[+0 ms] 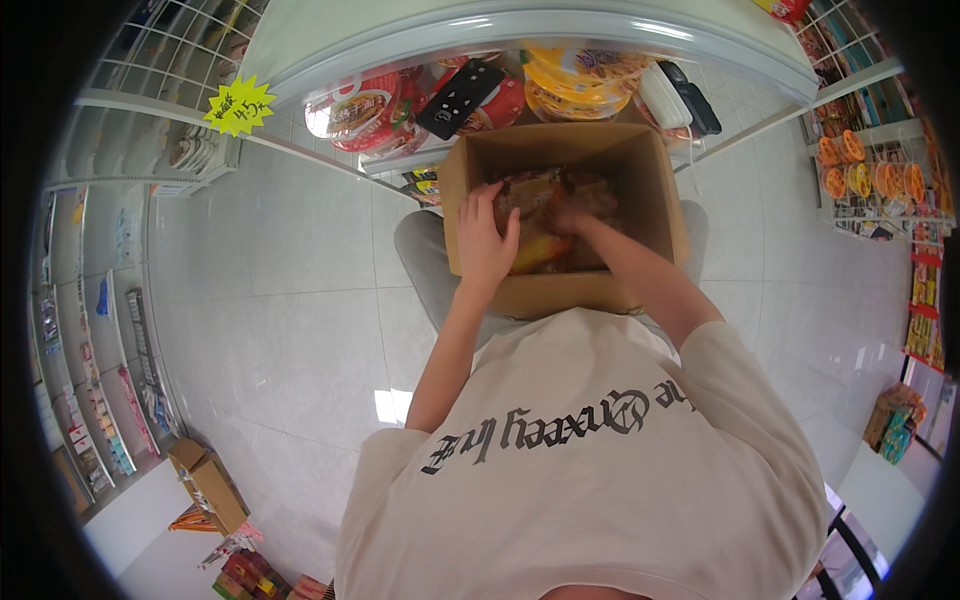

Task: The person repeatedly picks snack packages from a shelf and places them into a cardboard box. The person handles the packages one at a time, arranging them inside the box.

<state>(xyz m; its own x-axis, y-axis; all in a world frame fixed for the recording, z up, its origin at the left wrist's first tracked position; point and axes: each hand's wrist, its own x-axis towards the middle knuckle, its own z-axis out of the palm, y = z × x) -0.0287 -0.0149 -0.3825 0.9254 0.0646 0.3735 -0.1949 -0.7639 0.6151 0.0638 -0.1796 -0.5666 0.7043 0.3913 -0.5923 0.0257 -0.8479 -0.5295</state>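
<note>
A cardboard box (560,298) with its top open sits on my lap between my knees. Inside lie several clear-wrapped packets (592,190), brownish and reddish, with a yellow-and-red packet (541,252) near the front wall. My left hand (484,240) rests against the box's left side, fingers spread and thumb apart, with nothing visible in it. Deep among the packets is my right hand (570,214); motion and shadow smear its fingers, so whether it grips a packet is unclear.
Ahead stands a shelf with red instant-noodle bowls (375,112), yellow bowls (580,85), a black card-like object (459,99) and a white device (662,98) with a cable. Store racks (95,330) line the left. Another open carton (208,483) stands at lower left.
</note>
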